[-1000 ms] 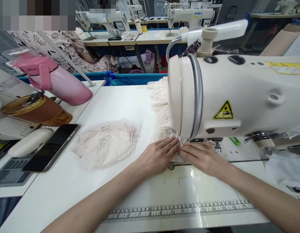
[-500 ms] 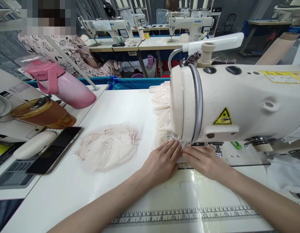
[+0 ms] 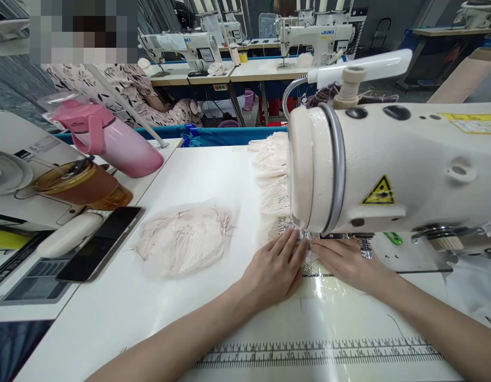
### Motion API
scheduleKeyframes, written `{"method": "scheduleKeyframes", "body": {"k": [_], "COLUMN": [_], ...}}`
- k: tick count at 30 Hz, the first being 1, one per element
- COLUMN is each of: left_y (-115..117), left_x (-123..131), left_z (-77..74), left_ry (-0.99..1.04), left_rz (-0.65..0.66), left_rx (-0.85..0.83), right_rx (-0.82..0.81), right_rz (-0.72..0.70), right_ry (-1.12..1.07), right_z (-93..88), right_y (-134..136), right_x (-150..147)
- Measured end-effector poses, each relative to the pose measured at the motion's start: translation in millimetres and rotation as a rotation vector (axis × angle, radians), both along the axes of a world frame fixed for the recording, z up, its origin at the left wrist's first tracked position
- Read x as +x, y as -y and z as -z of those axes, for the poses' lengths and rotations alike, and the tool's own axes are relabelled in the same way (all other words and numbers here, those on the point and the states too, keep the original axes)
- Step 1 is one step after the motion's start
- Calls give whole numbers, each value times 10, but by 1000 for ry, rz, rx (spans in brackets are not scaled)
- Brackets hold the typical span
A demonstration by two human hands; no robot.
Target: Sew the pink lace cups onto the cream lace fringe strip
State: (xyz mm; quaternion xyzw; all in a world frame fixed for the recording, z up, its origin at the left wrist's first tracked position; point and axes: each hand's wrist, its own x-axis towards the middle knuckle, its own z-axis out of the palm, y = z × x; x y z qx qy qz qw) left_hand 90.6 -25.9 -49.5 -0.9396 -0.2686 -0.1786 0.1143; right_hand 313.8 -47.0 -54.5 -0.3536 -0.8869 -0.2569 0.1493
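Note:
A gathered cream lace fabric point(image 3: 272, 178) runs under the head of the white sewing machine point(image 3: 373, 159), which hides part of it. My left hand point(image 3: 275, 268) lies flat on the fabric's near end, fingers stretched out and close together. Just right of it, my right hand point(image 3: 351, 265) rests with extended fingers by the same end, below the needle area. The machine head covers some of its fingertips. A thin edge of pale cloth shows between the hands. On the table to the left lies a separate sheer lace piece point(image 3: 185, 241) with loose reddish threads.
A phone point(image 3: 100, 244), an amber cup point(image 3: 82, 183) and a pink bottle point(image 3: 122, 143) stand or lie at left. A printed ruler point(image 3: 317, 353) runs along the front. Green snips point(image 3: 394, 238) lie right of the needle area. A person point(image 3: 122, 90) sits beyond.
The view has shifted slightly, so most things appear farther right. Both hands stay at the fabric's near end, and a little more pale cloth shows between them.

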Motion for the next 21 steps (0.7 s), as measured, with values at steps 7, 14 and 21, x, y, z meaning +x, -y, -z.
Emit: {"method": "scheduleKeyframes", "body": {"k": [7, 14, 21], "left_y": [-4, -27, -39], "left_x": [0, 0, 2], "left_z": [-5, -11, -22], "left_ry": [1, 10, 23], "left_rz": [-14, -19, -11], "left_rx": [-37, -83, -109], "right_rx": [-7, -17, 5], "right_rz": [36, 45, 74], "right_ry": [-40, 34, 34], "right_z": [23, 105, 165], "right_y": [-16, -18, -33], "right_x": [12, 78, 110]}}
